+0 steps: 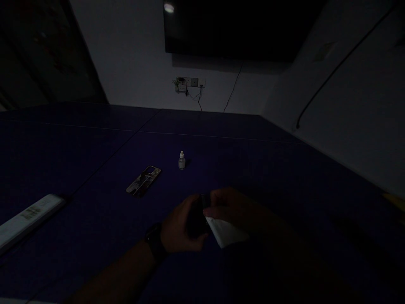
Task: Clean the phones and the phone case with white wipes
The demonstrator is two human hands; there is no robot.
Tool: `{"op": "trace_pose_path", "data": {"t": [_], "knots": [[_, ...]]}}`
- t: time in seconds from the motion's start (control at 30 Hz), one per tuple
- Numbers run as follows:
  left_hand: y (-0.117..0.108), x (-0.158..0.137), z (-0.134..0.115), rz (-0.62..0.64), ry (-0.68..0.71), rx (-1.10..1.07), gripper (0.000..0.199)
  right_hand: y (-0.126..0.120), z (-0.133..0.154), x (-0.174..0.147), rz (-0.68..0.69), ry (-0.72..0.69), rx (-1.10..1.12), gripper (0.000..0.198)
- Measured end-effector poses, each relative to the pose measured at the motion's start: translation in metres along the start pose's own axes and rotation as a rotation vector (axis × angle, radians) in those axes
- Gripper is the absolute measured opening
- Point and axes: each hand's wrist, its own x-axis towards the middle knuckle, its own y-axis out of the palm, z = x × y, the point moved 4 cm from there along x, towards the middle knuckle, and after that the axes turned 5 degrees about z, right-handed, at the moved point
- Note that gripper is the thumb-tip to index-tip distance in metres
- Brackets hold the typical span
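Observation:
My left hand [182,228], with a dark watch [154,238] on its wrist, is wrapped round a dark, flat object [196,219] that looks like a phone. Dim light hides most of its outline. Closed fingers of my right hand [228,207] pinch a white cloth [226,232] against the phone's right side. The cloth hangs down below that hand. Beyond my hands a patterned phone case [144,181] lies flat on the dark blue table [110,228]. A small bottle with a white dropper top [182,161] stands upright to the right of the case.
A long white power strip [30,219] lies at the left edge of the table. Wall sockets with cables [190,82] are at the back, under a large dark screen [234,29]. A black cable [341,63] runs down the right wall.

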Motion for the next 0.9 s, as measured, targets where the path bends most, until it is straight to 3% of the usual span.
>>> {"op": "trace_pose_path", "data": {"t": [0.07, 0.2, 0.27, 0.47, 0.57, 0.7, 0.9], "knots": [[0.000, 0.000, -0.002, -0.002, 0.014, -0.016, 0.085, -0.001, 0.001, 0.000, -0.013, -0.014, -0.003, 0.036], [0.000, 0.004, -0.006, 0.020, 0.046, -0.087, 0.084, -0.007, 0.005, 0.009, -0.232, -0.075, 0.011, 0.042], [0.000, 0.005, -0.007, 0.036, 0.062, -0.116, 0.085, -0.006, 0.007, 0.012, -0.272, -0.111, -0.001, 0.042], [-0.003, 0.006, -0.004, 0.025, 0.093, -0.145, 0.087, 0.002, 0.010, 0.005, -0.139, -0.094, 0.091, 0.035], [-0.003, 0.006, -0.004, 0.035, 0.112, -0.162, 0.088, 0.001, 0.005, 0.003, -0.092, -0.062, 0.142, 0.042], [-0.004, 0.007, -0.006, 0.046, 0.132, -0.168, 0.087, -0.004, -0.002, 0.005, -0.068, -0.033, 0.141, 0.053], [-0.002, 0.007, -0.006, 0.059, 0.127, -0.165, 0.089, -0.004, -0.002, -0.004, -0.089, 0.014, 0.206, 0.051]]}}
